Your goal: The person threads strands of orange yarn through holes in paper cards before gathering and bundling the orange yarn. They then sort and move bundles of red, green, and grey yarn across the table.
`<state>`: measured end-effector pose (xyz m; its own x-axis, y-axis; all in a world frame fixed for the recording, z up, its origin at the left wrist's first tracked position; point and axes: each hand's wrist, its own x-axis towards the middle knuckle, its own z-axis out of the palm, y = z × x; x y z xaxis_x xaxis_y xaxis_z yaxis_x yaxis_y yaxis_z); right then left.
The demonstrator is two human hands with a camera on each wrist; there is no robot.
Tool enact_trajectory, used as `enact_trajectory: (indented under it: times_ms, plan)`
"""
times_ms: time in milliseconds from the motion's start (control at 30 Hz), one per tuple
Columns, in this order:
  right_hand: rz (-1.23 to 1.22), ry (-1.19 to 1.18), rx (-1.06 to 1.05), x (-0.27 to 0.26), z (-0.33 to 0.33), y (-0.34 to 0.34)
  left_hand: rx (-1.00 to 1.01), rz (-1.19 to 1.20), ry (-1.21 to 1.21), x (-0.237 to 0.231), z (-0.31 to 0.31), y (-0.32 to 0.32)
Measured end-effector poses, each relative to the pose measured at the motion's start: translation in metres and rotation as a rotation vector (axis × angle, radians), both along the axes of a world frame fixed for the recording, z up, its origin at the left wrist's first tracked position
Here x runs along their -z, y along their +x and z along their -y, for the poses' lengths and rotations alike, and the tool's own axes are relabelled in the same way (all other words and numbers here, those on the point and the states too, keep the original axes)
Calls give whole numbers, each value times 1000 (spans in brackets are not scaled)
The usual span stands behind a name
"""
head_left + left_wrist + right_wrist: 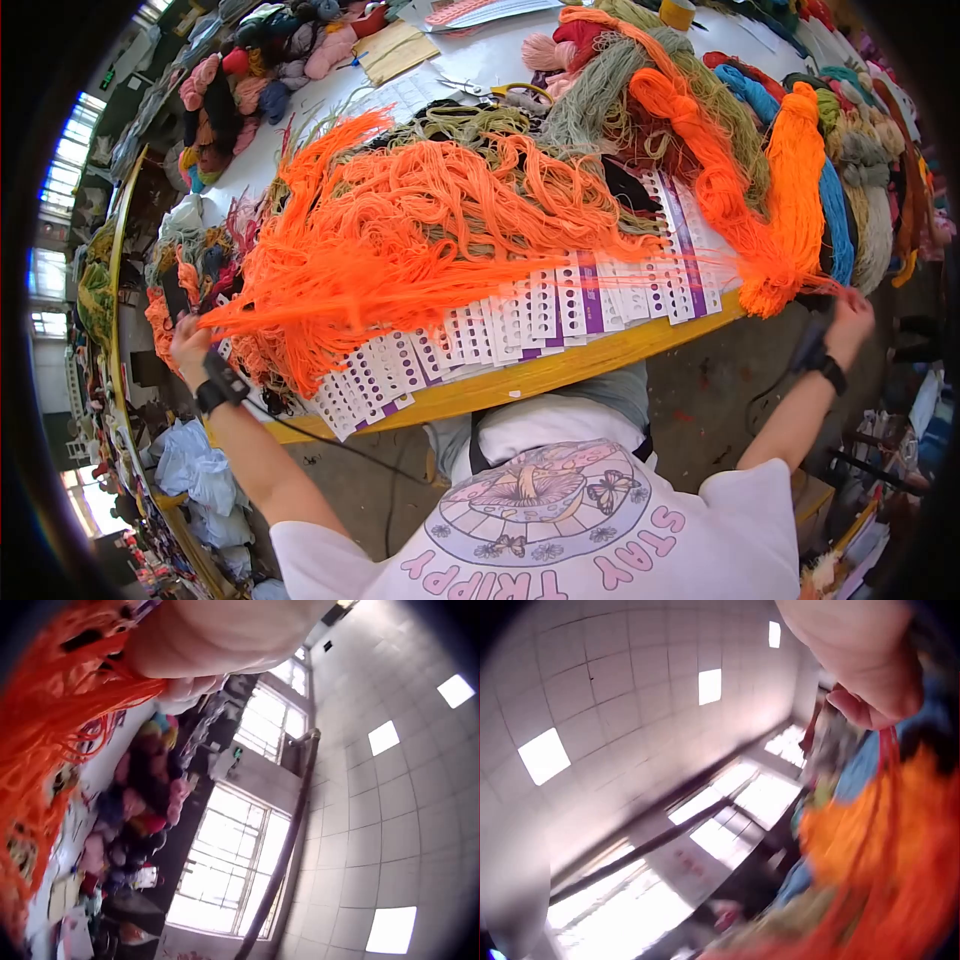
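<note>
Bright orange embroidery thread [350, 290] stretches across the front of the table between the two hands, blurred in places. Its left end is gripped by the left hand [190, 345], which is held out past the table's left corner. At the far right, the right hand [852, 322] pinches the other end; in the right wrist view a few thin red-orange strands [886, 772] run down from the fingertips. Beneath the stretched thread lies a large loose heap of paler orange thread [450, 190]. Orange and yellow-orange hanks [795, 190] hang over the table edge beside the right hand.
White cards with punched holes [560, 305] lie overlapping along the yellow table edge [540, 378]. Behind the heap are yellow-handled scissors [520, 90], a brown envelope [395, 50] and grey-green hanks [600, 95]. Black cables trail from both wrist cameras.
</note>
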<state>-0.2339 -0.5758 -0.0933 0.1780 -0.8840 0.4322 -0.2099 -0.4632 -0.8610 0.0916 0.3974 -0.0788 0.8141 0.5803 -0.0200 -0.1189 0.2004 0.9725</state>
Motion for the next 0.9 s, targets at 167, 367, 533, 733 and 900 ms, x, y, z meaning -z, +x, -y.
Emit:
enact_trajectory:
  times_ms: [167, 367, 533, 733, 900]
  plan:
    - [483, 529, -435, -44, -26, 45, 986, 209, -866, -66, 195, -16]
    - [-128, 1029, -1405, 22, -252, 142, 1301, -508, -388, 22, 502, -101]
    - [55, 1343, -1518, 39, -268, 147, 1260, -547, -330, 58, 560, -123]
    - [-191, 1018, -1382, 42, -259, 154, 1053, -591, -85, 44, 573, -119]
    - [-471, 362, -1214, 44, -255, 160, 1063, -442, 231, 50, 571, -107]
